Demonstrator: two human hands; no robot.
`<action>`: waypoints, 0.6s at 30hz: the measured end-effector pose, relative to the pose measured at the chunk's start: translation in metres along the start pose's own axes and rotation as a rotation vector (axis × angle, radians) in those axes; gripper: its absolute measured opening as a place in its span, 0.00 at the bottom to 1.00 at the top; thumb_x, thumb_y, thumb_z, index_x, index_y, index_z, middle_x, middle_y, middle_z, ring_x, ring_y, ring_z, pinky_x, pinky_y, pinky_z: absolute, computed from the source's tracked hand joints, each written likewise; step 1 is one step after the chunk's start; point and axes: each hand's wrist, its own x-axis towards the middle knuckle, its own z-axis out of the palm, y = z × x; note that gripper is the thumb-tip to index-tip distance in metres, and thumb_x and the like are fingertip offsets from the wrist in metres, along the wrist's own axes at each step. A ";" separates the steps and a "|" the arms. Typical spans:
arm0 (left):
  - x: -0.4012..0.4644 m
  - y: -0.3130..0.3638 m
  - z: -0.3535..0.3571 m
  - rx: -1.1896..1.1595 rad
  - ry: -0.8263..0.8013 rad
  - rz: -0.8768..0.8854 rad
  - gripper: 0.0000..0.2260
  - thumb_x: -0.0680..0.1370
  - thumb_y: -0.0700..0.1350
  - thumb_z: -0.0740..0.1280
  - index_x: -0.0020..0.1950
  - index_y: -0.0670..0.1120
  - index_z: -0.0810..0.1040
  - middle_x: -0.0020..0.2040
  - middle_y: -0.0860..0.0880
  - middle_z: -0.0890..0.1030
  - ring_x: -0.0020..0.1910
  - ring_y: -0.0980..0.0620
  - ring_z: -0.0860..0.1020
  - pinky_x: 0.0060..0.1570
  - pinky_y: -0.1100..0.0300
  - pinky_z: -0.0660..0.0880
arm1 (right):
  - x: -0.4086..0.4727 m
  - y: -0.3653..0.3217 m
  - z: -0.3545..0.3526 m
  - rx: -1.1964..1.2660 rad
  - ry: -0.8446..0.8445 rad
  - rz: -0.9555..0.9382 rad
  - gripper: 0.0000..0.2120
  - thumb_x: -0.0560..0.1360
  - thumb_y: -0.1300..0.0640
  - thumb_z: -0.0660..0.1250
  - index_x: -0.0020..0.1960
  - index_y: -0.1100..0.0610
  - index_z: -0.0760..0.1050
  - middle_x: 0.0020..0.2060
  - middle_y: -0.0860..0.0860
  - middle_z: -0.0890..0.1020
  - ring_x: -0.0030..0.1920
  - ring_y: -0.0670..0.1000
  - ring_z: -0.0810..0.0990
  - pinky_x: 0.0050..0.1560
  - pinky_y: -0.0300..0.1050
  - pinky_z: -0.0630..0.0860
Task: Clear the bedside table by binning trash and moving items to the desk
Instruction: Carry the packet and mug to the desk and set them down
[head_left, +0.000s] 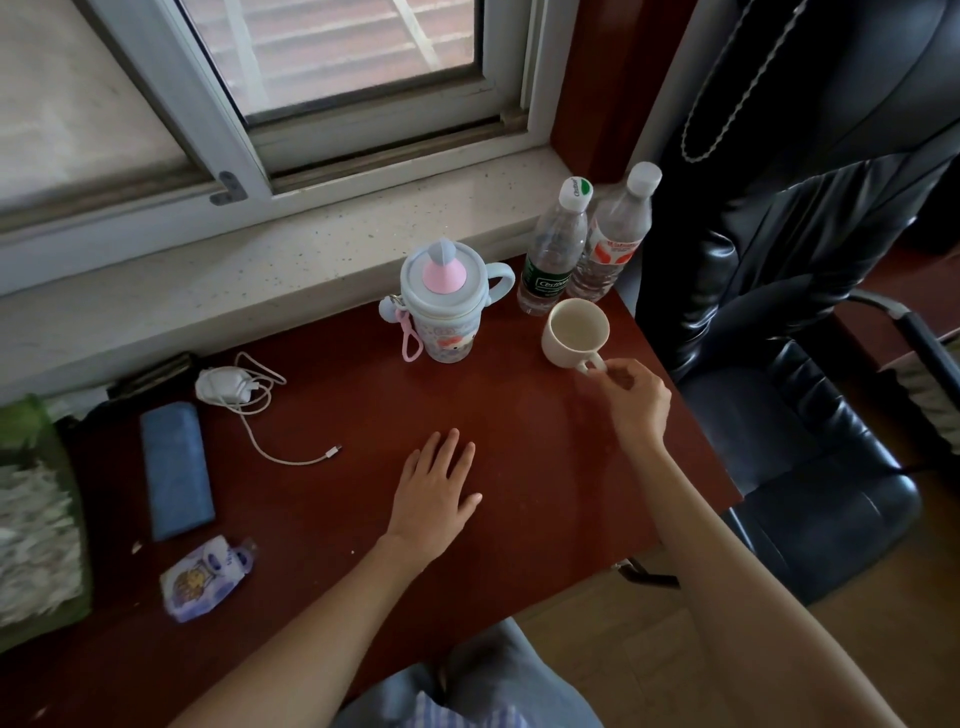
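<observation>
The right hand (636, 402) is at the white mug (575, 332), thumb and fingertips pinching its handle at the near right side, and the mug sits upright and looks empty on the dark red tabletop (519, 441), toward the far right corner. The left hand (436, 486) lies flat on the wood with straight, spread fingers, holding nothing and well apart from everything around it. Just beyond the mug stand two clear plastic water bottles, the green-labelled bottle (553, 249) and the red-labelled bottle (615, 234), side by side against the stone windowsill (260, 260). To the left of the mug is a pastel child's drinking cup (447, 306) with a pink spout and a pink loop hanging off it. Farther left lie a white charger with its cable (244, 400) trailing toward the near side, a blue pouch (176, 467), and a small purple snack packet (205, 577) close to the near edge. By my reading this is the desk end of the job: the mug is being set down among the things already gathered here, though whether the hand is placing it or taking it up I cannot tell. If it is a set-down, the next move calls for loosening the pinch without tipping the mug, then pulling the hand away clear of the bottles behind it. A black leather chair (805, 467) waits at the right.
</observation>
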 end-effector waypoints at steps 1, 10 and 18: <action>0.000 0.000 0.000 -0.003 -0.006 -0.001 0.29 0.76 0.58 0.62 0.74 0.48 0.62 0.75 0.44 0.61 0.74 0.43 0.60 0.70 0.46 0.62 | 0.001 -0.002 0.001 0.000 -0.005 0.001 0.11 0.67 0.43 0.74 0.44 0.48 0.81 0.37 0.42 0.82 0.40 0.42 0.80 0.44 0.40 0.75; 0.001 -0.001 0.001 0.001 -0.012 -0.004 0.29 0.75 0.58 0.62 0.73 0.48 0.63 0.74 0.44 0.64 0.73 0.42 0.62 0.68 0.46 0.64 | 0.003 -0.012 0.004 -0.021 -0.031 0.014 0.11 0.68 0.43 0.73 0.45 0.49 0.80 0.37 0.41 0.81 0.40 0.40 0.79 0.42 0.38 0.72; 0.002 -0.002 -0.013 -0.022 -0.084 0.032 0.30 0.79 0.58 0.55 0.77 0.48 0.50 0.78 0.45 0.50 0.76 0.45 0.50 0.73 0.47 0.53 | -0.017 -0.016 -0.003 -0.214 -0.173 -0.023 0.19 0.74 0.45 0.66 0.62 0.53 0.74 0.56 0.50 0.79 0.56 0.51 0.77 0.56 0.50 0.75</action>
